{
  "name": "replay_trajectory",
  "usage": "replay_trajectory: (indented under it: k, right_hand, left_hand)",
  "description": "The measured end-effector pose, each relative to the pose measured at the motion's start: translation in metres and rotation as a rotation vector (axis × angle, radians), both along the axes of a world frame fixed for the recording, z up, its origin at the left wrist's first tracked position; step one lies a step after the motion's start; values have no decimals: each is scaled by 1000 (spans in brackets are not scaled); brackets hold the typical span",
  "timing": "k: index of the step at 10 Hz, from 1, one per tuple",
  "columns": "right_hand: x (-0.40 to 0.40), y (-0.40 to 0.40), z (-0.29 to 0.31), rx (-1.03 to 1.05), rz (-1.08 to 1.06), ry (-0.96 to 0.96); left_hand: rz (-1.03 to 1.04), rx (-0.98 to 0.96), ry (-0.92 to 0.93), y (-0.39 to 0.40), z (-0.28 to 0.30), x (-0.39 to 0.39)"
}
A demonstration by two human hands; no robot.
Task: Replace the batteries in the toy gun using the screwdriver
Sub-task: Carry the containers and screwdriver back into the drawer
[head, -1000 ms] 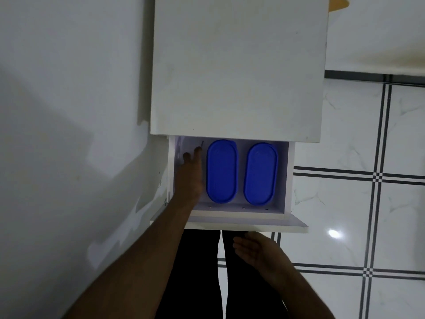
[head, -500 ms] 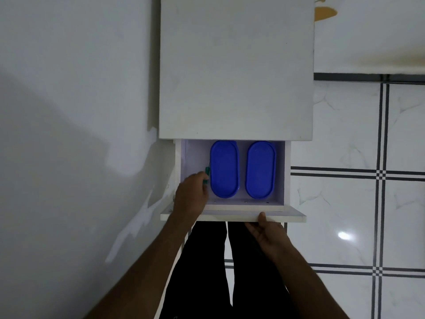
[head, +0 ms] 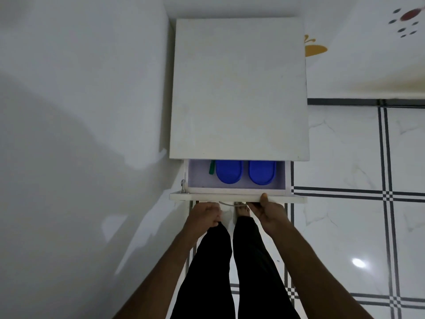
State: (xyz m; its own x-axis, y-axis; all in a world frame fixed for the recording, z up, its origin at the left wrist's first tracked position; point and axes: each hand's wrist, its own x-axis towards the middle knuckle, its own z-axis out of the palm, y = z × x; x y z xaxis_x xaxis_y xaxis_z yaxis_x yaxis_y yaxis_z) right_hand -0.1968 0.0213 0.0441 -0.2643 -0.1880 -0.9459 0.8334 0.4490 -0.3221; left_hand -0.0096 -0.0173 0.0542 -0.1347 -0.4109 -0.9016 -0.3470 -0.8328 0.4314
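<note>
Green screwdriver (head: 212, 167) lies in open drawer (head: 236, 197); right hand (head: 268, 209) grips drawer front, left hand (head: 204, 215) fisted below it.

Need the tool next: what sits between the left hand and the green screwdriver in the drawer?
Head view: only the drawer's front panel separates left hand from screwdriver.

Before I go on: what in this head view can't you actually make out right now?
- Back of the drawer and far ends of both blue containers: hidden under the cabinet top.
- Green-handled tool: tip hidden likewise; type unclear.
- Left hand: contents not visible.
- Toy gun, batteries: not in view.
</note>
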Motion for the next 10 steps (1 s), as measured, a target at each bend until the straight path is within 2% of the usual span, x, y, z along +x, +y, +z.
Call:
replay_trajectory:
  k: [1,2,3,7,8,10]
  right_hand:
    - [-7,-12,1,-56,-21,-70]
    - [-19,-17,-2,-151,-45,-162]
    - [-30,-22,-8,-257,-94,-169]
    - [-45,-57,-10,-340,-119,-128]
    - [-50,-55,-10,-337,-101,-128]
    - [-58,-59,-2,-253,62,-97]
  left_hand:
    - [174,34,10,-16,-2,-15]
    - [258,35,71,-26,2,-28]
    - [411,14,165,-37,4,-35]
    - [608,23,291,-86,8,-61]
    - [602,7,286,-85,11,-63]
    - [323,-110,79,-80,10,-61]
